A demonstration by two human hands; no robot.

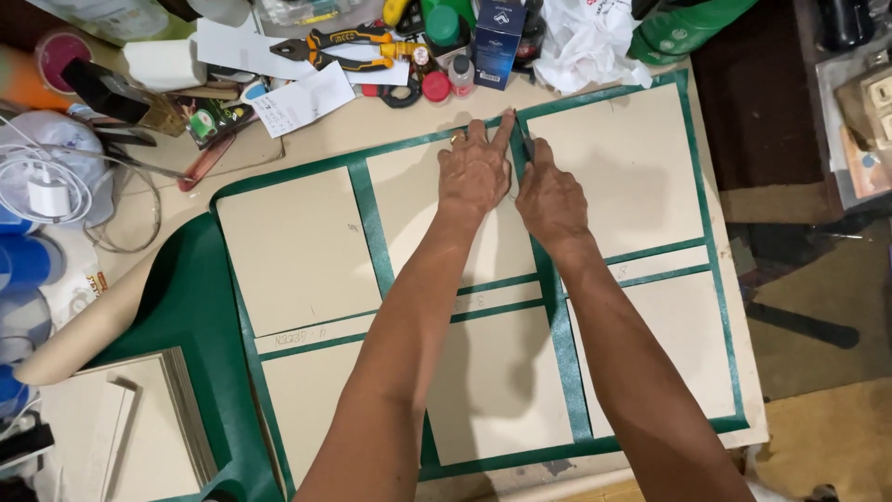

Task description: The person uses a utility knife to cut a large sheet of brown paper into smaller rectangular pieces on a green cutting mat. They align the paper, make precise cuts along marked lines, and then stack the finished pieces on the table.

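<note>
Gripped, seemingly, a knife (527, 146) over green sheet (190, 297).

A pale worktable (390, 139) fills most of the view under even, bright light. Right of the fingers, past the table's edge, lies a dark floor (808, 307) with a tan patch (827, 437) nearer the viewer.

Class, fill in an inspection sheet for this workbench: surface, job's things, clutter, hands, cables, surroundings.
Surface: beige table.
Job's things: green sheet bearing tan boards in a grid.
Clutter: pliers, red-capped bottles, blue box, board stack.
Hands: left hand flat on a board; right hand grips a thin tool in the green gap.
Cables: white charger lead.
Surroundings: dark floor.
</note>
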